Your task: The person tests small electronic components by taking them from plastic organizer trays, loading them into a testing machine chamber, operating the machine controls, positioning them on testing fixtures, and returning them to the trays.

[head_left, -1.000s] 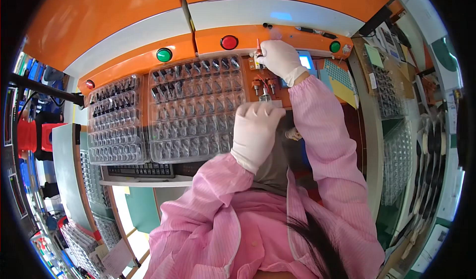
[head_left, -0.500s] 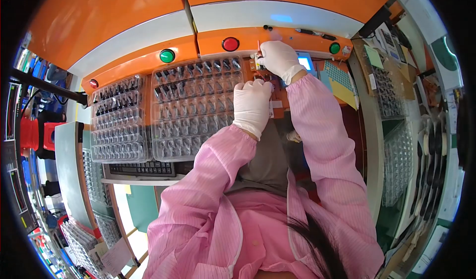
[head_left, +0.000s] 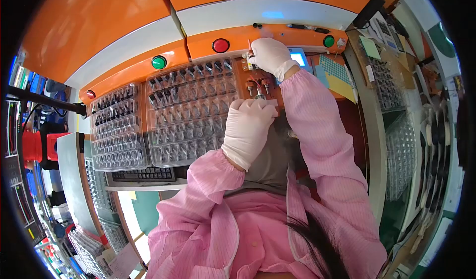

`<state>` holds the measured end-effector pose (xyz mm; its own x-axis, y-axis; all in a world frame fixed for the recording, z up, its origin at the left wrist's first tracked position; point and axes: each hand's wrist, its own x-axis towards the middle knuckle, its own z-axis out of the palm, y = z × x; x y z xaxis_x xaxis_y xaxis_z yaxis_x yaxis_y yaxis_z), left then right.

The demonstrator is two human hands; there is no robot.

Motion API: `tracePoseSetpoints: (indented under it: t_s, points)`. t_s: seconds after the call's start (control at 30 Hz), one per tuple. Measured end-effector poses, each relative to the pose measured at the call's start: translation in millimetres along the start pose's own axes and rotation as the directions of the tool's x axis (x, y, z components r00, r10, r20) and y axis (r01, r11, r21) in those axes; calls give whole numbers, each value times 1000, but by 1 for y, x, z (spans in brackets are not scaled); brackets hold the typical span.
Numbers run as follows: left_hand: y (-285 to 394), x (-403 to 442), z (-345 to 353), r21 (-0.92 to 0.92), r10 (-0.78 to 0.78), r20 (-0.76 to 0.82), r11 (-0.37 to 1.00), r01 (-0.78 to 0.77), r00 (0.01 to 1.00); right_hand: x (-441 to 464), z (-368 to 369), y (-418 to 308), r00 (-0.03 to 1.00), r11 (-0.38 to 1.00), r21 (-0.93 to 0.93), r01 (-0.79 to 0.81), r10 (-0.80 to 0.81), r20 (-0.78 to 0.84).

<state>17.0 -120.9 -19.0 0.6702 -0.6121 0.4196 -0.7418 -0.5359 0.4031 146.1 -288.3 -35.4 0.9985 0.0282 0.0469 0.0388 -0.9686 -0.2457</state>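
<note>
My right hand [head_left: 272, 58], in a white glove, is closed at a small fixture [head_left: 245, 63] on the orange bench. Its fingertips are beside an upright red-tipped part [head_left: 249, 45]; what they grip is hidden. Closer to me, my gloved left hand [head_left: 248, 130] has its fingers curled, and I cannot make out what they hold. Just beyond its knuckles stands a fixture with metal posts and red wires [head_left: 258, 85]. Left of my hands lies a clear plastic tray [head_left: 191, 115] with rows of pockets, the far rows holding small dark parts.
A second clear tray [head_left: 116, 130] lies further left, over a black keyboard [head_left: 141, 175]. Red [head_left: 220, 45] and green [head_left: 159, 62] buttons line the orange panel. A lit screen [head_left: 297, 58], papers [head_left: 337, 75] and pens [head_left: 307, 28] are at the right.
My left hand has drawn back toward me and a little left, uncovering the metal-post fixture. My right hand stays at the same small fixture. The whole view has shifted slightly.
</note>
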Motion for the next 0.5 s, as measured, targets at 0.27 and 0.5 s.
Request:
tracePoseSetpoints:
  t_s: [0.27,0.5]
  points:
    - [-9,12,7,42,-24,-2,999,24,1000,-3,-5,-4,1000,1000,-8,6,-6,-12]
    - [-13,18,9,88,-64,34,994,61,997,-5,-7,-5,1000,1000,-9,-7,7,-7]
